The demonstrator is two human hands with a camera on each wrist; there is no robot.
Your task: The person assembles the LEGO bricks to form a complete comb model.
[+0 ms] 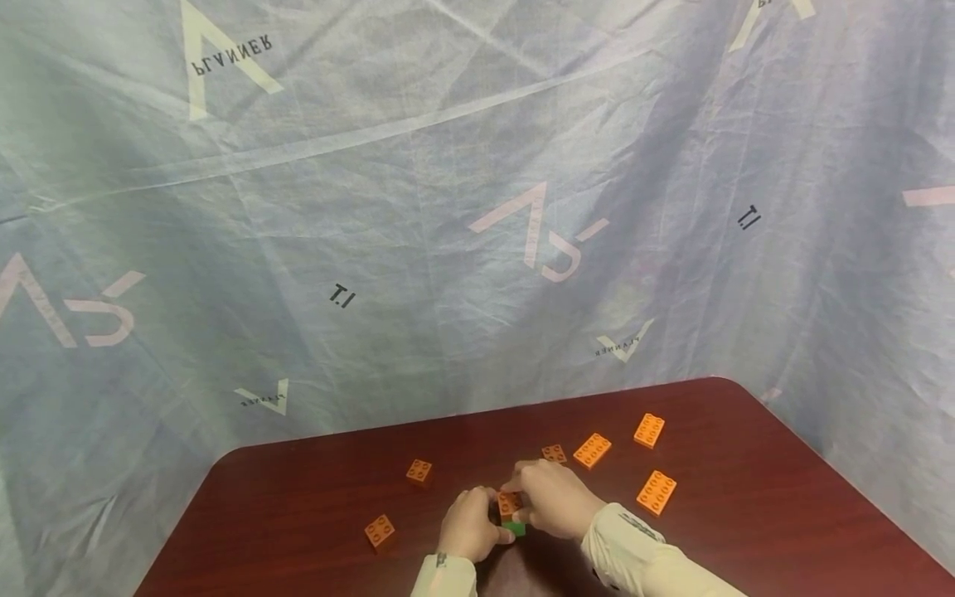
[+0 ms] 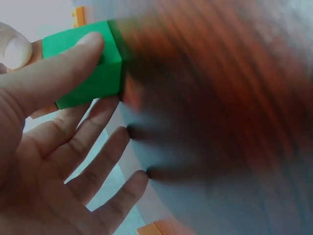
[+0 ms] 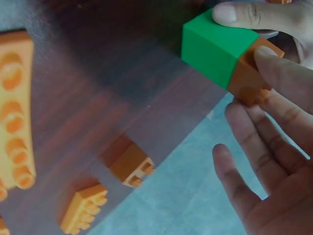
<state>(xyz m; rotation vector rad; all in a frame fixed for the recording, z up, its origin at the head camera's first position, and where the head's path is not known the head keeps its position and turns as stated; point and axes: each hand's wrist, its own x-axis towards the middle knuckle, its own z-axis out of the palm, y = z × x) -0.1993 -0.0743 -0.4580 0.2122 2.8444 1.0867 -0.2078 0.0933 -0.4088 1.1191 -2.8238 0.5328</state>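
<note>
Close to the table's near side, a green block [image 3: 215,51] and an orange brick [image 3: 246,81] are pressed together, the brick on top in the head view. My left hand [image 1: 468,526] pinches the green block [image 2: 95,83], its thumb flat across one face and fingers on the opposite side. From the right, my right hand [image 1: 554,499] grips the orange brick [image 1: 509,502] between thumb and fingers. Its remaining fingers are spread loosely below in the right wrist view. The hands partly hide both pieces in the head view.
Two small orange bricks, a nearer one [image 1: 379,532] and a farther one [image 1: 419,472], lie left of the hands. Beyond the right hand are another small brick [image 1: 554,453] and several longer ones, including one [image 1: 656,492] nearer the right. A printed cloth [image 1: 418,249] hangs behind the dark red table [image 1: 313,489].
</note>
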